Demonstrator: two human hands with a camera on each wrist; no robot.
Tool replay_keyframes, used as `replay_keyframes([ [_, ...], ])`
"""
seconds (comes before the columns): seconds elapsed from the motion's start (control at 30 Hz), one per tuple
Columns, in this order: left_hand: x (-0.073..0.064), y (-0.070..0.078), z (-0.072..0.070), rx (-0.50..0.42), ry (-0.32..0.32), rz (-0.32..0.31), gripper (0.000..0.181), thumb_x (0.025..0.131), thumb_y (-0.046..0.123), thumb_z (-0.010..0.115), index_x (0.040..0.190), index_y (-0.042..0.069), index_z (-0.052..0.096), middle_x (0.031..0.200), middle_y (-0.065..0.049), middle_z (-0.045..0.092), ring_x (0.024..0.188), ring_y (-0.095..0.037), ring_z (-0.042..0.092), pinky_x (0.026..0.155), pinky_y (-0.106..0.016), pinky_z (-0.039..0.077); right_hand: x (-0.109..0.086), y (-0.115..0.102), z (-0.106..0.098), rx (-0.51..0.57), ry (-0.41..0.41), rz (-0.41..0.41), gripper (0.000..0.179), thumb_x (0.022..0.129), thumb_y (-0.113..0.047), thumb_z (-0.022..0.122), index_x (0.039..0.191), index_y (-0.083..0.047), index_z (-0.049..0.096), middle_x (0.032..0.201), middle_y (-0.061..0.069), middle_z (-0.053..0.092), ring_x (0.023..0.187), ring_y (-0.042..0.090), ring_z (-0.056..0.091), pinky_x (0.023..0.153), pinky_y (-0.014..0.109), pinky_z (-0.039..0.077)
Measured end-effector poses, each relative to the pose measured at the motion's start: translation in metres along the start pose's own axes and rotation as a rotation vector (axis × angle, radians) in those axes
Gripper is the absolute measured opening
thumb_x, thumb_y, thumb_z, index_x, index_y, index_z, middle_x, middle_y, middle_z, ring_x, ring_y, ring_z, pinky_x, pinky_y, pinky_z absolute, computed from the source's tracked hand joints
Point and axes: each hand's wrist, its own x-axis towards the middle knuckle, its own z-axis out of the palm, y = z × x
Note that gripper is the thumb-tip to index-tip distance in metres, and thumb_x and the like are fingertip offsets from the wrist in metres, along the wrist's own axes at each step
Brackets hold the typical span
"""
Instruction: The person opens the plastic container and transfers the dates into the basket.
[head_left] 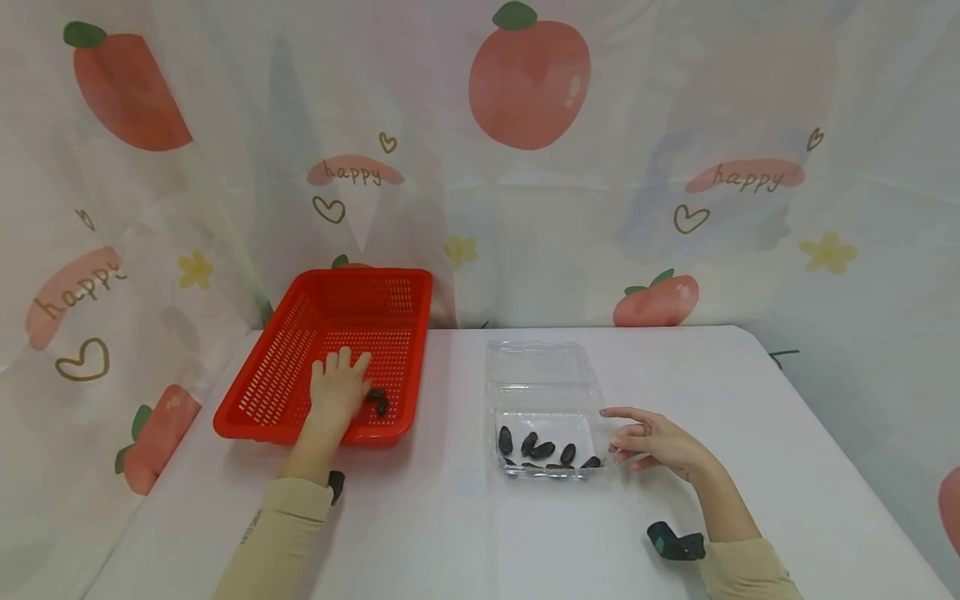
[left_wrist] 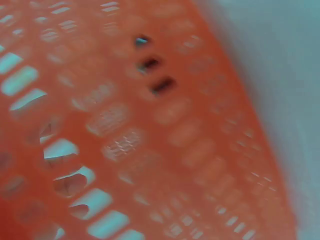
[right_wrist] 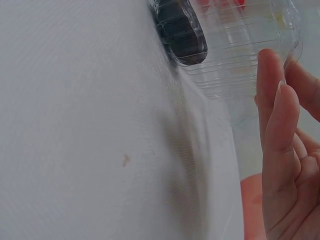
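Note:
My left hand (head_left: 339, 390) reaches down into the red plastic basket (head_left: 255, 423), its fingers spread. Beside its thumb side lie a few dark oval pieces (head_left: 381, 405) on the basket floor; their exact kind is unclear. The left wrist view catches only the slotted basket wall (left_wrist: 190, 145), blurred. Over on the right, my right hand (head_left: 660, 446) is at the right edge of a clear plastic clamshell box (head_left: 543, 400), fingertips touching or nearly touching its rim. Several dark oval pieces (head_left: 543, 451) lie inside the box, whose lid leans back, raised. Close up, the right fingers (right_wrist: 281, 120) are loosely extended by the clear wall.
A white-covered table (head_left: 450, 517) carries the basket at left and the box right of centre. Fruit-printed curtains (head_left: 525, 233) hang behind and at both sides. A black device (head_left: 675, 542) sits at the right wrist, another (head_left: 336, 486) at the left.

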Motion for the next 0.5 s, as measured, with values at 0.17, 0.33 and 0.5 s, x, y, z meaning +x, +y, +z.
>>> replay_keyframes([
  [0.17,0.003,0.017,-0.012,-0.018,0.131,0.039,0.042,0.09,0.03,0.057,0.126,0.015,0.042,0.118,-0.019,0.041,0.106,-0.035,0.038,0.093,-0.051,0.032,0.0,0.001,0.0,-0.008,0.007,0.002,0.06,0.089,-0.015,0.059,0.138,0.002,0.029,0.084,-0.001,0.067,0.074,0.014,0.063,0.061,0.029,0.051],
  [0.33,0.003,0.037,-0.022,-0.004,0.219,0.089,0.044,0.088,0.03,0.059,0.127,0.017,0.044,0.118,-0.016,0.043,0.107,-0.032,0.04,0.092,-0.049,0.034,0.001,0.002,0.0,-0.011,0.012,0.005,0.061,0.089,-0.016,0.059,0.139,0.002,0.028,0.085,0.0,0.067,0.074,0.014,0.063,0.061,0.029,0.052],
  [0.5,-0.001,0.06,-0.025,0.019,0.34,0.182,0.037,0.087,0.03,0.059,0.121,0.018,0.048,0.109,-0.012,0.045,0.099,-0.029,0.043,0.086,-0.044,0.036,0.001,0.003,-0.001,-0.005,0.006,-0.002,0.061,0.089,-0.015,0.058,0.139,0.002,0.028,0.085,-0.001,0.067,0.074,0.013,0.063,0.061,0.029,0.052],
])
